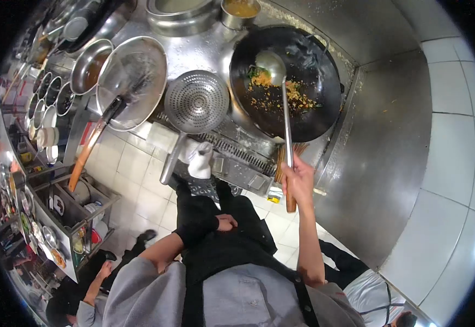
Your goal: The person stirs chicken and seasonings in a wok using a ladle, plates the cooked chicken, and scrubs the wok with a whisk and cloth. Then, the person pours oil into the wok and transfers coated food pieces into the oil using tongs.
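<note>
My right hand [299, 181] is closed around the handle of a long metal ladle [287, 122] with a wooden grip end. The ladle's bowl rests inside a black wok [324, 117]. Around the bowl lie crumbly orange-yellow bits of food [297, 98] and a little green. My left hand [226, 222] is at my waist against the black apron [221, 250], fingers curled in and nothing visible in them. A dark cuff covers that wrist.
Left of the wok are a perforated strainer [196, 103] and a large round metal pan [150, 106] with a wooden-handled tool [87, 147] across it. A white cloth [199, 162] hangs at the stove's front. Other people stand behind me on both sides; a steel wall [382, 163] rises at right.
</note>
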`<state>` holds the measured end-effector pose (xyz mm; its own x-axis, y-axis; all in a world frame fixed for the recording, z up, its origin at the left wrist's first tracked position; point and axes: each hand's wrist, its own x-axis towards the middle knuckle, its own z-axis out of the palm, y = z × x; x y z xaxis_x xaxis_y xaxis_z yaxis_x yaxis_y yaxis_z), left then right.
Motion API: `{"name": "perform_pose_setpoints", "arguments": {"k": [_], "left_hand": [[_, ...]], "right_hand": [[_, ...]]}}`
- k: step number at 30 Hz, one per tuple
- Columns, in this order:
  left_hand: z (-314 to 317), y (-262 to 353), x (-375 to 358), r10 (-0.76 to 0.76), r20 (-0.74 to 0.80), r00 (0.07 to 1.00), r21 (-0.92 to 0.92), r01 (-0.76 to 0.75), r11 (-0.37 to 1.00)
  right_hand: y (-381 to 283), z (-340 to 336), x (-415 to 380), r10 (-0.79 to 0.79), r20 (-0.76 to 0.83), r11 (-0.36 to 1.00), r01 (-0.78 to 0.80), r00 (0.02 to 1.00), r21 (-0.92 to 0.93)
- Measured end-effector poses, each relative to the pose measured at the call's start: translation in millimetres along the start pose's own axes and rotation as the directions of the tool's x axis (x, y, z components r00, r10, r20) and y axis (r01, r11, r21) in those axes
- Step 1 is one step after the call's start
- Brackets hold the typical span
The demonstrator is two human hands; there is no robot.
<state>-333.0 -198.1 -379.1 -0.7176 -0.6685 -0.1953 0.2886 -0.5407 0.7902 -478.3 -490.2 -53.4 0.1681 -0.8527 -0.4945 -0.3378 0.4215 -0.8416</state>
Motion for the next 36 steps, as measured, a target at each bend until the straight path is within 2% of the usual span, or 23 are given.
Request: {"name": "perform_pose_setpoints", "arguments": {"k": [2, 4, 6, 8, 10, 12, 14, 16, 17, 18, 20, 21, 22, 23, 24, 26, 27, 28, 29, 30, 32, 33, 36], "left_hand": [[-6.3, -9.9, -5.9, 0.081, -0.058, 0.995, 0.096, -0.075, 0.993], [-18.5, -6.5, -7.6, 0.112, -0.039, 0.993, 0.44, -0.084, 0.894], [19.7, 157.3, -21.6, -0.191, -0.265, 0.945, 0.676, 0.324, 0.662], [26.0, 204.2, -44.2, -0.085, -0.435, 0.896, 0.665, 0.384, 0.641], [5.0, 209.7, -68.1, 0.076, -0.451, 0.889, 0.595, 0.236, 0.768], [-22.1, 195.0, -99.6, 0.299, -0.573, 0.763, 0.509, 0.045, 0.86], [-54.6, 193.5, -150.4, 0.275, -0.691, 0.668, 0.552, 0.243, 0.797], [-102.6, 149.8, -215.8, 0.095, -0.846, 0.525, 0.295, 0.311, 0.903], [-114.4, 136.4, -258.3, 0.048, -0.903, 0.428, 0.223, 0.369, 0.902], [-124.7, 121.2, -300.2, -0.001, -0.944, 0.33, 0.144, 0.417, 0.897], [-188.2, 0.2, -389.9, -0.054, -0.966, 0.253, 0.045, 0.369, 0.929], [-165.0, 9.6, -432.2, -0.198, -0.98, -0.017, -0.197, 0.229, 0.953], [-144.7, 23.5, -464.8, -0.364, -0.902, -0.233, -0.381, 0.033, 0.924], [-185.8, -83.5, -523.9, -0.245, -0.963, -0.115, -0.172, -0.439, 0.882], [-161.9, -97.5, -563.3, -0.293, -0.92, -0.261, 0.01, -0.761, 0.648], [-89.9, -39.2, -621.6, -0.419, -0.584, -0.695, 0.285, -0.659, 0.697], [-70.5, -55.0, -662.4, -0.336, -0.503, -0.797, 0.419, -0.564, 0.712], [-48.4, -44.1, -697.4, -0.374, -0.388, -0.842, 0.548, -0.537, 0.641], [-24.1, -33.1, -731.2, -0.326, -0.287, -0.901, 0.404, -0.422, 0.812], [-23.3, -74.5, -782.3, -0.299, -0.36, -0.884, 0.602, -0.465, 0.649], [-8.1, -59.7, -838.9, -0.389, -0.203, -0.898, 0.672, -0.417, 0.612], [-6.2, -54.8, -865.9, -0.425, -0.173, -0.889, 0.702, -0.414, 0.58], [-17.4, -45.3, -929.2, -0.466, -0.229, -0.855, 0.791, -0.442, 0.422]], "right_hand": [[-15.7, 5.3, -40.4, -0.064, 0.022, 0.996, 0.065, 0.998, -0.065], [-27.5, 13.2, -79.0, -0.019, 0.026, 0.999, 0.019, 0.999, -0.027], [-31.0, 20.2, -96.0, 0.074, -0.011, 0.996, -0.074, 0.997, 0.043], [-32.2, 23.9, -95.3, 0.111, -0.053, 0.993, -0.109, 0.992, 0.045], [-8.4, 27.4, -68.3, 0.089, -0.121, 0.996, -0.089, 0.989, 0.006], [0.9, 39.8, -42.7, -0.073, -0.215, 0.991, 0.047, 0.974, -0.122], [30.3, 37.5, -3.6, -0.179, -0.338, 0.977, 0.126, 0.924, -0.172], [5.4, 67.4, -0.7, -0.209, -0.418, 0.964, 0.115, 0.884, -0.24], [13.0, 56.0, 18.2, -0.352, -0.261, 0.837, 0.177, 0.899, -0.518], [15.7, 58.1, 21.8, -0.239, -0.242, 0.956, 0.185, 0.94, -0.226], [-22.2, 85.9, -13.9, -0.122, -0.188, 0.982, 0.091, 0.975, -0.166], [-27.5, 84.4, -17.5, -0.074, -0.212, 0.981, 0.033, 0.974, -0.192], [-60.7, 119.1, -64.1, -0.129, -0.194, 0.95, 0.066, 0.972, -0.304], [-57.5, 118.0, -64.8, -0.171, -0.123, 0.924, 0.116, 0.977, -0.364], [-51.8, 106.4, -65.7, -0.212, -0.062, 0.893, 0.168, 0.975, -0.417], [-72.3, 129.7, -112.9, -0.165, -0.064, 0.883, 0.118, 0.984, -0.454], [-78.9, 132.4, -120.0, -0.114, -0.093, 0.927, 0.072, 0.989, -0.367], [-82.4, 129.2, -126.0, -0.063, -0.117, 0.962, 0.029, 0.991, -0.271], [-84.2, 125.4, -130.0, -0.01, -0.134, 0.986, -0.013, 0.991, -0.169], [-79.8, 114.9, -117.9, 0.038, -0.164, 0.985, -0.064, 0.986, -0.157], [-67.8, 105.4, -79.6, 0.133, -0.218, 0.979, -0.163, 0.967, -0.126], [-76.0, 139.6, -88.6, 0.027, -0.323, 0.954, -0.121, 0.946, -0.273], [-47.5, 129.2, -36.9, -0.091, -0.422, 0.917, -0.089, 0.902, -0.388]]}}
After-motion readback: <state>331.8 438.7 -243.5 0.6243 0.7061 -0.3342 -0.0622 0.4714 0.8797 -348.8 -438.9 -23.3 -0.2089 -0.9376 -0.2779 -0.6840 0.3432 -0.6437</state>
